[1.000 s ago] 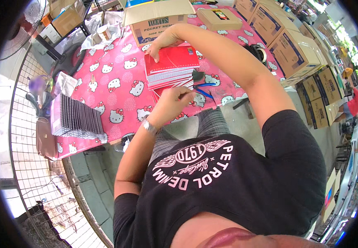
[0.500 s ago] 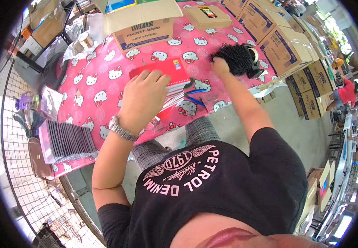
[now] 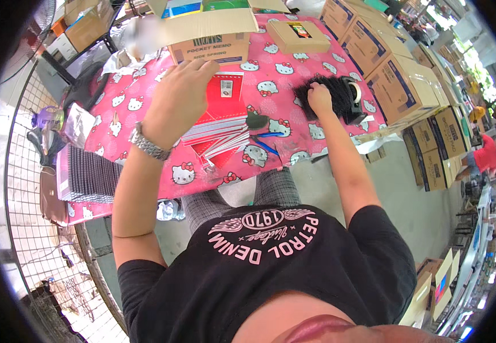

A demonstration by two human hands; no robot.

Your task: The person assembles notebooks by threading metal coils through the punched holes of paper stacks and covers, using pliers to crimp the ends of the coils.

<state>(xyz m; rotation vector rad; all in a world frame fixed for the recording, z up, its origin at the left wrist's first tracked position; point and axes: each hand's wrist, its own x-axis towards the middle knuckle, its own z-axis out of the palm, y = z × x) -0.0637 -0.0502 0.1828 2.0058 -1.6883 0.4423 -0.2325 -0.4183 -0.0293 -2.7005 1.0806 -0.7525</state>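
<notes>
Left hand (image 3: 176, 100): spread flat on top of the red pads (image 3: 220, 123), steadying the fanned stack near the tabletop's (image 3: 145, 94) front edge. Right hand (image 3: 318, 96): fingers pinched into the black coils (image 3: 331, 97) by the right edge, as if picking one out. Open carton (image 3: 211, 34) stands just behind the stack.

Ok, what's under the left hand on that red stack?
The left hand rests on the stack of red notebooks, which lies on the pink cartoon-print tablecloth. The top red cover shows a small white label. The stack's left edge under the palm is covered.
</notes>
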